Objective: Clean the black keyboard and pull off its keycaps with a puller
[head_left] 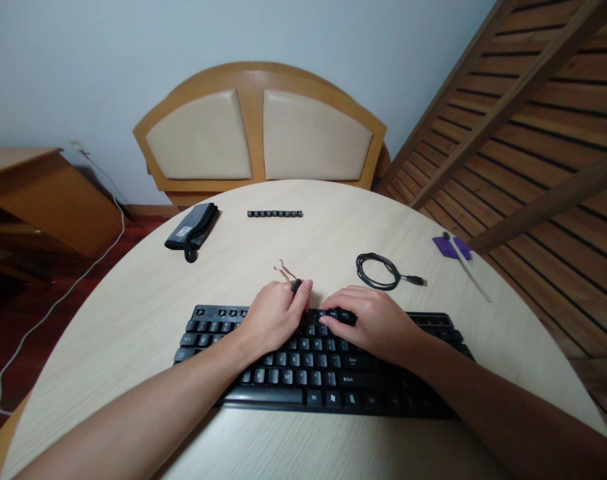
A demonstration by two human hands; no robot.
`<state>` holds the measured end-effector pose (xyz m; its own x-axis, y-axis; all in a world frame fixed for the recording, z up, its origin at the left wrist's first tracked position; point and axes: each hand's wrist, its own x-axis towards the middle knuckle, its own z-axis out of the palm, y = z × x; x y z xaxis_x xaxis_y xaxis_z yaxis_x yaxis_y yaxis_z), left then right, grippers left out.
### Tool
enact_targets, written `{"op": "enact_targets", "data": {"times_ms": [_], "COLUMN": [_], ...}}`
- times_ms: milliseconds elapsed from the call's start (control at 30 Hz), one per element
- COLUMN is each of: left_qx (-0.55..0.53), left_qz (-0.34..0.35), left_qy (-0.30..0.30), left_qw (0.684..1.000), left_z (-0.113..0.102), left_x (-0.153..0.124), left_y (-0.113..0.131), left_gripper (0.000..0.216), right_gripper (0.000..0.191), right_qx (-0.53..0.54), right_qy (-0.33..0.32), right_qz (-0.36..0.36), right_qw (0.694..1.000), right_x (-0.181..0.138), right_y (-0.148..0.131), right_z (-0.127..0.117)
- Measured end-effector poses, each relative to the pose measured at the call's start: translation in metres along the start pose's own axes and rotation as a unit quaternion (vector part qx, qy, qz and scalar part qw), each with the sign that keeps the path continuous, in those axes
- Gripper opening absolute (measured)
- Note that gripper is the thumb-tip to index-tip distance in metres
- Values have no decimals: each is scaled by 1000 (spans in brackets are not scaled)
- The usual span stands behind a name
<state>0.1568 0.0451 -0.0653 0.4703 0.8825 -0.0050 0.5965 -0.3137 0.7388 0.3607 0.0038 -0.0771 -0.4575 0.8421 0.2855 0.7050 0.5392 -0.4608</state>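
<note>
A black keyboard [278, 395] lies in front of me on the table. In its top row, several key positions at the left show bare sockets without caps. My left hand [271, 313] is closed over the upper middle of the keyboard around a wire keycap puller [296, 285]. Its dark handle shows beside the thumb, and its thin bent wire prongs point away from me. My right hand [376, 320] rests at the keyboard's back edge by the right-hand function keys. Its thumb lies on the keys, and the other fingers curl at the back edge.
A row of several black keycaps [275, 214] sits farther back on the round table [328, 227]. At the left is a folded dark pouch [193, 227] with a strap. A coiled black USB cable [378, 272] lies right of centre. Farther right, a thin grey stick [468, 270] crosses a purple cloth [446, 247].
</note>
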Motion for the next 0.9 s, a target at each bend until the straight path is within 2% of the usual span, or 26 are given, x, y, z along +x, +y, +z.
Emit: {"op": "enact_targets", "data": {"times_ms": [233,900], "left_qx": [-51,-64], "left_qz": [-23,-42], "left_qy": [-3,6], "left_qw": [998,997], "left_z": [1,1], "left_x": [1,2], "left_y": [-4,-5], "left_gripper": [57,58], "right_gripper": [14,17], "right_qx": [-14,-56], "right_qy": [-4,15], "right_qz": [-3,-26], "right_qw": [1000,998], "right_x": [-2,-6], "right_y": [1,4], "right_z": [1,4]}}
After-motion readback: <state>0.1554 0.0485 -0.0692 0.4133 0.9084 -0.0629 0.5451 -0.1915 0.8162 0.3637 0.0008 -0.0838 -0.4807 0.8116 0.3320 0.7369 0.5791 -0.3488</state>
